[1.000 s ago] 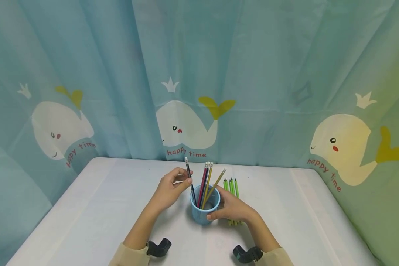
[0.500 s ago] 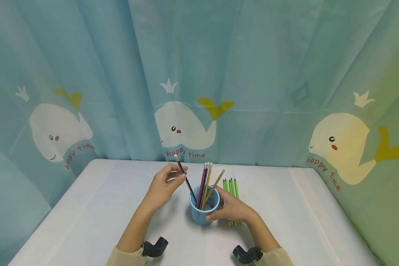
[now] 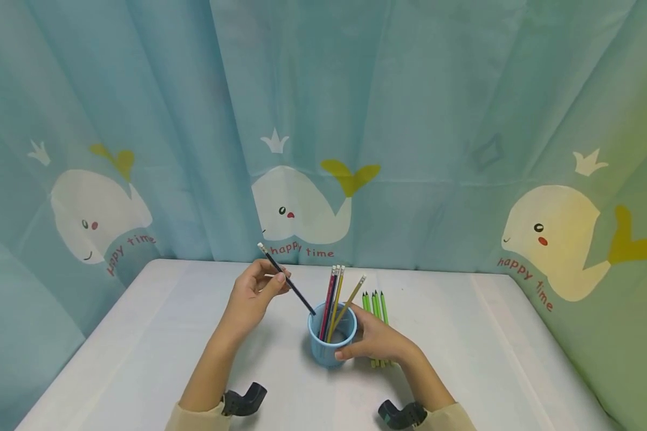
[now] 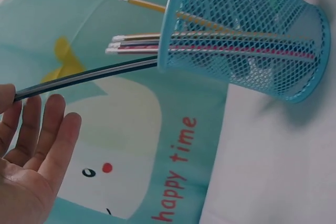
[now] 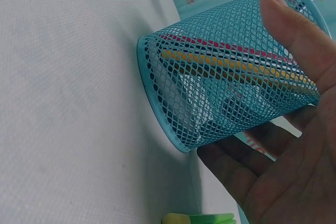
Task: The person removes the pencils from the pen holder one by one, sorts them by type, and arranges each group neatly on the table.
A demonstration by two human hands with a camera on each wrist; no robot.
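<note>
My left hand (image 3: pixel 252 294) pinches a dark striped pencil (image 4: pixel 89 76) between thumb and fingers. The pencil slants, its white eraser end up to the left and its lower end at the rim of a blue mesh pencil cup (image 5: pixel 215 108). Around the right side of that upright cup curls my right hand (image 3: pixel 380 336), thumb in front and the other fingers behind. Inside the cup lean several pencils, eraser ends up: a pink one (image 4: pixel 126 51), dark ones and yellow ones, with one yellow pencil (image 3: pixel 353 292) tilted to the right.
Several green pencils (image 3: pixel 376 304) lie in a row on the white table (image 3: pixel 463 347), partly behind my right hand, dark tips pointing away. A blue curtain (image 3: pixel 437 120) with printed whales hangs along the table's back edge.
The left hand has drawn the dark pencil up and to the left, and it now tilts more, its lower end raised from deep in the cup to the rim. The right hand stays put.
</note>
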